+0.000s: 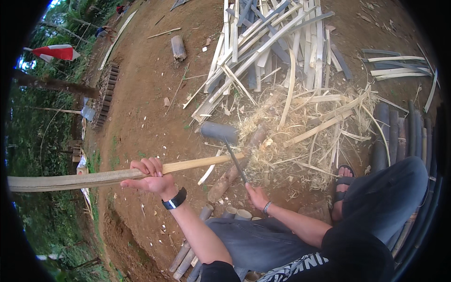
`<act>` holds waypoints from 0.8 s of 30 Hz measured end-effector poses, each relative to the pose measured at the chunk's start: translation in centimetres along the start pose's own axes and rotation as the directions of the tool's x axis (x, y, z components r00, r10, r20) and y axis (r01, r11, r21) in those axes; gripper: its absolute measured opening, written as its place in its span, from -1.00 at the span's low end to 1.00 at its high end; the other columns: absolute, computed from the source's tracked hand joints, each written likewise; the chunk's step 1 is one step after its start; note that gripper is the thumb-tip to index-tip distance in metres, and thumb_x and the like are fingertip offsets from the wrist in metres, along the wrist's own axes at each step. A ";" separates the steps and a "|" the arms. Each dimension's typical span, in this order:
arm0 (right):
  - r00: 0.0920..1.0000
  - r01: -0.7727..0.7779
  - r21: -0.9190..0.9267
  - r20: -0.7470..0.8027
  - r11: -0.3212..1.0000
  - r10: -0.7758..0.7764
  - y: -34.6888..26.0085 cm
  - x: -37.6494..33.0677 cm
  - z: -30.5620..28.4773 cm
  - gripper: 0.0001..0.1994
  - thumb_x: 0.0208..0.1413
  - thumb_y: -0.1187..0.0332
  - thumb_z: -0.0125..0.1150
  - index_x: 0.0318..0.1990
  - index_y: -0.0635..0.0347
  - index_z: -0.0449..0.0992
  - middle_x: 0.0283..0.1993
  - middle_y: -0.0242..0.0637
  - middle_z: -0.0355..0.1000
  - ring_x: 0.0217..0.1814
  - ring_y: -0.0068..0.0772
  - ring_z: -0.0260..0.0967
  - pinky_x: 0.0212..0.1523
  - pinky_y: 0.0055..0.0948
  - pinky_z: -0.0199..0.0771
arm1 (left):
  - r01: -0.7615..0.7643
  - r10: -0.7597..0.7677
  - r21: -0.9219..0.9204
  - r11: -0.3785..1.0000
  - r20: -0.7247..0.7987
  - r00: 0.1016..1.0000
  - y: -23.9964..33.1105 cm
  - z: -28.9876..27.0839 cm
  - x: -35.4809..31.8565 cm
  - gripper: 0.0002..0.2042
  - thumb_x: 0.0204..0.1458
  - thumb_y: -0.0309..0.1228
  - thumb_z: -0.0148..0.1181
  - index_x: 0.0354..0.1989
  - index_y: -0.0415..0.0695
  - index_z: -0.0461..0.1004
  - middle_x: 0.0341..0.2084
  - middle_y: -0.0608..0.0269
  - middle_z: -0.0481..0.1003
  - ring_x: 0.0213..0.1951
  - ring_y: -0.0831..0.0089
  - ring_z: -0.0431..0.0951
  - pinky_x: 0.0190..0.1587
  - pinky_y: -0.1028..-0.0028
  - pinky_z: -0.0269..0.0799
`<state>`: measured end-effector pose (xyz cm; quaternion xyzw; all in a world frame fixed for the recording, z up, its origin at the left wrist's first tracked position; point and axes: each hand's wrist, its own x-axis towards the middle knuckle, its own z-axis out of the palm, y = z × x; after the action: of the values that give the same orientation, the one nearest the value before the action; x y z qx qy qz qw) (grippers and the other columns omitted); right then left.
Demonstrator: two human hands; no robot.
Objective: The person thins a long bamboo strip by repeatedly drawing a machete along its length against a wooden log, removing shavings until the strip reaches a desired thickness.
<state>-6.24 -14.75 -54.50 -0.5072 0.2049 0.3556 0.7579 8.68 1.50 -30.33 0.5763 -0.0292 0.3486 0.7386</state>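
Observation:
A long bamboo strip (197,162) runs from the far left edge to the middle of the view. My left hand (152,181), with a dark band at the wrist, has its fingers curled round the strip. The part between this hand and the tip is pale and yellowish. In my right hand (257,196) is a long-bladed knife (235,161), its handle hidden by my fingers. The blade slants away from me and crosses the strip near its tip. Beneath the tip lies a brown log (222,184), partly covered by curly bamboo shavings (272,160).
Beyond the shavings lies a large heap of split bamboo strips (277,40). A dark bamboo section (219,131) rests beside the log. Bamboo poles (392,134) line the right side, near my sandalled foot (345,183). Another cut piece (178,48) sits farther off on the dirt.

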 end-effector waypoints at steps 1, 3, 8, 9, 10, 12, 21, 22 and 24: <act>0.998 -0.030 0.111 0.062 0.993 0.023 -0.6 -0.1 0.3 -0.33 0.21 -0.21 -0.23 -0.74 0.17 0.23 -0.83 -0.42 0.09 -0.84 -0.52 0.08 -0.80 -0.43 0.09 | -0.008 0.008 -0.001 1.000 0.028 1.000 -0.1 0.4 -0.1 -0.35 0.01 0.41 -0.40 -0.66 0.01 -0.01 -0.87 0.47 -0.03 -0.81 0.66 -0.09 -0.73 0.64 -0.22; 0.994 0.009 0.044 0.110 0.999 -0.013 -2.8 -0.7 1.0 -0.33 0.21 -0.22 -0.25 -0.74 0.18 0.23 -0.82 -0.42 0.11 -0.82 -0.51 0.10 -0.78 -0.44 0.09 | -0.020 0.019 0.006 1.000 0.075 0.997 -0.3 1.1 -0.5 -0.35 0.03 0.39 -0.40 -0.67 0.00 0.01 -0.86 0.46 -0.04 -0.79 0.64 -0.11 -0.71 0.60 -0.23; 0.931 0.366 -0.213 0.107 0.906 -0.350 -4.2 -0.4 2.0 -0.35 0.21 -0.22 -0.30 -0.68 0.16 0.23 -0.79 -0.40 0.11 -0.82 -0.49 0.06 -0.76 -0.44 0.13 | -0.007 0.006 0.039 0.999 0.036 0.999 -0.1 1.3 -0.7 -0.35 0.00 0.41 -0.38 -0.66 0.00 0.00 -0.87 0.47 -0.03 -0.80 0.66 -0.09 -0.73 0.62 -0.23; 0.972 0.236 -0.173 0.057 0.956 -0.230 -3.1 1.0 1.5 -0.35 0.21 -0.23 -0.29 -0.68 0.15 0.22 -0.79 -0.40 0.11 -0.82 -0.49 0.06 -0.76 -0.43 0.13 | -0.009 0.008 0.031 0.999 0.036 0.999 0.1 1.3 -0.5 -0.35 -0.01 0.42 -0.37 -0.65 0.01 0.00 -0.88 0.48 -0.02 -0.81 0.67 -0.08 -0.73 0.64 -0.23; 0.995 0.103 -0.130 -0.003 0.986 -0.104 -1.4 2.9 -0.2 -0.35 0.20 -0.23 -0.28 -0.68 0.15 0.22 -0.79 -0.40 0.11 -0.82 -0.48 0.06 -0.76 -0.43 0.13 | -0.011 0.010 0.021 1.000 0.035 0.999 -0.1 1.7 -0.4 -0.35 -0.01 0.42 -0.37 -0.65 0.01 0.00 -0.88 0.48 -0.02 -0.81 0.67 -0.08 -0.74 0.64 -0.22; 0.996 -0.067 -0.056 -0.064 0.996 0.063 -0.5 3.6 -0.9 -0.35 0.19 -0.24 -0.26 -0.69 0.15 0.21 -0.79 -0.40 0.11 -0.82 -0.48 0.06 -0.76 -0.42 0.13 | -0.015 0.015 0.029 0.999 0.019 1.000 -0.2 1.6 -0.4 -0.35 -0.01 0.42 -0.36 -0.66 0.01 0.00 -0.88 0.48 -0.02 -0.81 0.67 -0.07 -0.74 0.65 -0.21; 0.985 0.073 -0.153 -0.145 0.985 -0.096 0.3 4.3 -1.3 -0.31 0.12 -0.25 -0.12 -0.74 0.24 0.30 -0.82 -0.36 0.18 -0.82 -0.45 0.15 -0.75 -0.41 0.16 | -0.009 0.009 0.007 1.000 0.060 0.998 -0.3 1.6 -0.4 -0.36 0.02 0.40 -0.38 -0.66 0.01 0.00 -0.86 0.48 -0.05 -0.79 0.65 -0.10 -0.71 0.61 -0.21; 0.985 -0.086 -0.098 -0.160 0.992 0.070 0.3 4.8 -2.2 -0.31 0.11 -0.25 -0.09 -0.75 0.25 0.29 -0.82 -0.35 0.17 -0.82 -0.44 0.15 -0.74 -0.40 0.16 | -0.012 0.012 -0.002 1.000 0.056 0.998 -0.2 1.5 -0.3 -0.35 0.01 0.41 -0.37 -0.66 0.01 0.00 -0.87 0.47 -0.04 -0.80 0.65 -0.09 -0.72 0.62 -0.20; 0.982 -0.004 -0.104 -0.188 0.995 -0.015 -0.2 5.3 -2.9 -0.38 0.00 -0.17 0.14 -0.74 0.26 0.31 -0.81 -0.38 0.19 -0.79 -0.44 0.17 -0.68 -0.38 0.20 | -0.014 0.015 -0.016 1.000 0.043 0.999 0.0 1.0 -0.2 -0.34 -0.01 0.42 -0.36 -0.67 0.00 0.01 -0.90 0.47 -0.02 -0.83 0.66 -0.06 -0.74 0.64 -0.19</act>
<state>-2.38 -15.73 -59.10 -0.5777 0.2556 0.3140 0.7087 8.85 0.52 -30.06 0.5777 -0.0519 0.3412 0.7397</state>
